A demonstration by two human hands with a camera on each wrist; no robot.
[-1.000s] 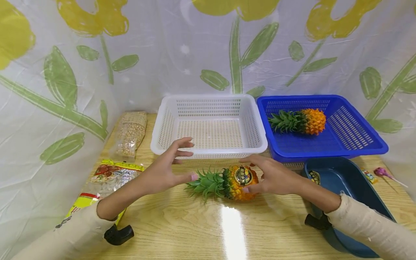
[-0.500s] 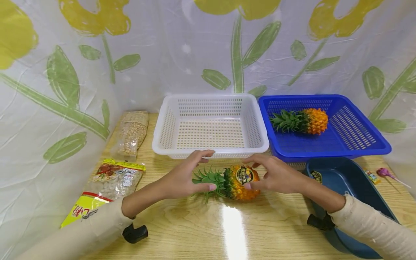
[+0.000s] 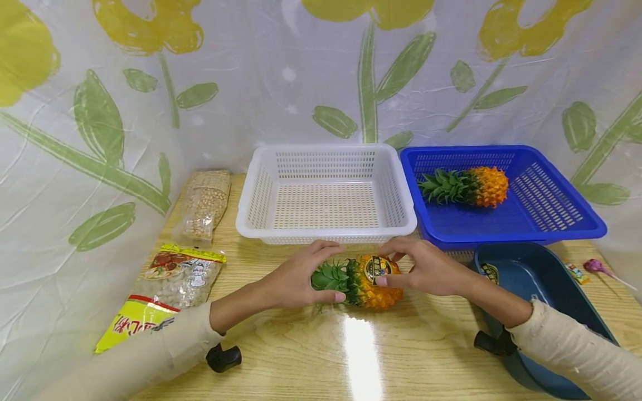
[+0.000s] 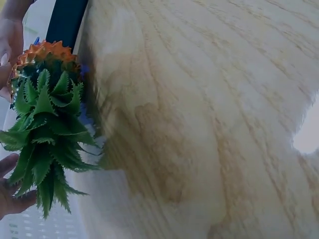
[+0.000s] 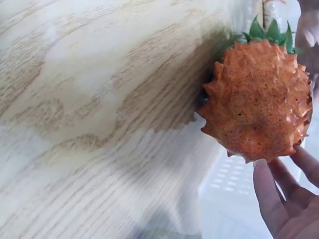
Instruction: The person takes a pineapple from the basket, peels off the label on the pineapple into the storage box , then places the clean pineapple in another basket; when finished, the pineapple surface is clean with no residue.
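A pineapple (image 3: 368, 280) lies on its side on the table (image 3: 311, 356), just in front of the white basket (image 3: 326, 192), with the left hand (image 3: 296, 278) curled round its green crown and the right hand (image 3: 426, 270) grasping its orange body. Behind on the right, a blue basket (image 3: 541, 214) holds a second pineapple (image 3: 468, 186), and a dark blue tray (image 3: 531, 278) sits near the right forearm. Two snack bags (image 3: 173, 278) lie along the left edge and a lollipop (image 3: 597, 267) at the far right; nothing stands between the hands and the baskets.
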